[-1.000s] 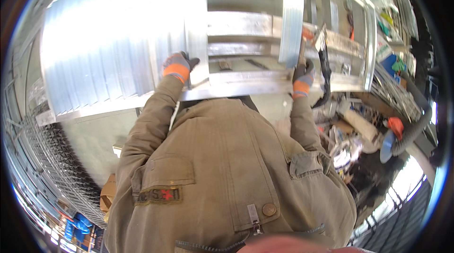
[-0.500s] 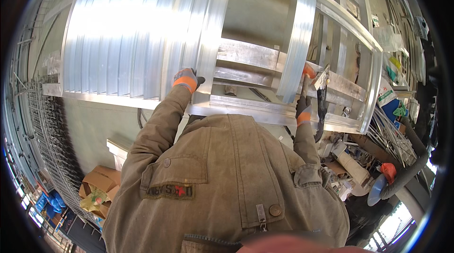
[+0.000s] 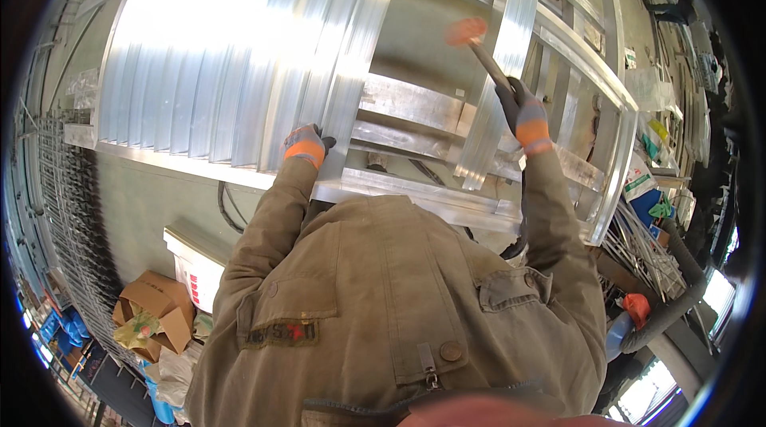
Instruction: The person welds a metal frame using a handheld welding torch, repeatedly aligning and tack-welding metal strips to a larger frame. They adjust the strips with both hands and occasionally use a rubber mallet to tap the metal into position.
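My left hand point(image 3: 306, 145), in a grey glove with an orange band, is closed on a ribbed metal slat point(image 3: 339, 84) near its front end, with the thumb pointing right. A row of such slats lies side by side across the left part of a metal frame point(image 3: 383, 186). My right hand point(image 3: 525, 116), gloved the same way, grips the handle of a mallet point(image 3: 489, 62). The mallet's orange-red head point(image 3: 466, 31) is raised over the frame's opening and blurred by motion. Below the right hand, a separate narrow metal slat point(image 3: 511, 36) lies across the frame.
Crossbars point(image 3: 411, 100) span the frame's opening. A white bucket point(image 3: 195, 267) and an open cardboard box point(image 3: 155, 307) stand at the lower left, by wire mesh racks point(image 3: 60, 195). Thin metal strips point(image 3: 650, 247) and a thick grey hose point(image 3: 670, 307) lie at the right.
My right hand has come up from beside the frame's front edge, lifting the mallet up and to the left over the opening. My left hand stays on the slats, slightly lower in view.
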